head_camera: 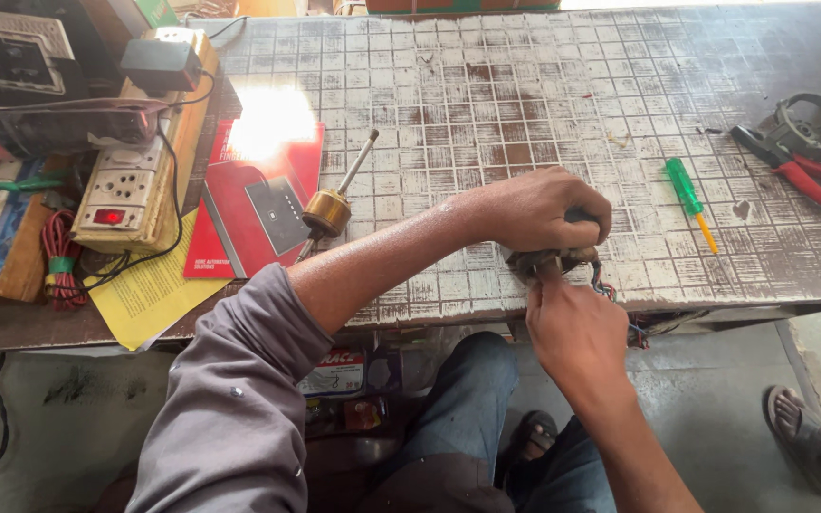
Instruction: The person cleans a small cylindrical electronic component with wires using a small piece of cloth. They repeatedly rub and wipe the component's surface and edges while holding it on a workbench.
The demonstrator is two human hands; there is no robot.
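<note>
My left hand point(542, 209) wraps over a small dark motor part point(577, 256) with coloured wires at the front edge of the workbench point(525, 95). From below, my right hand point(572, 328) pinches the same part, fingers closed on its underside or wires. What exactly the fingers pinch is hidden. A brass-coloured rotor on a steel shaft point(333, 204) lies to the left of my left forearm.
A green screwdriver point(688, 195) and red-handled pliers point(800, 173) lie to the right, beside a grey metal housing point(817, 122). A red booklet point(258, 204), yellow paper point(149, 290), a switchboard point(130, 185) and cables crowd the left. Another person's sandalled foot point(810, 432) is at the lower right.
</note>
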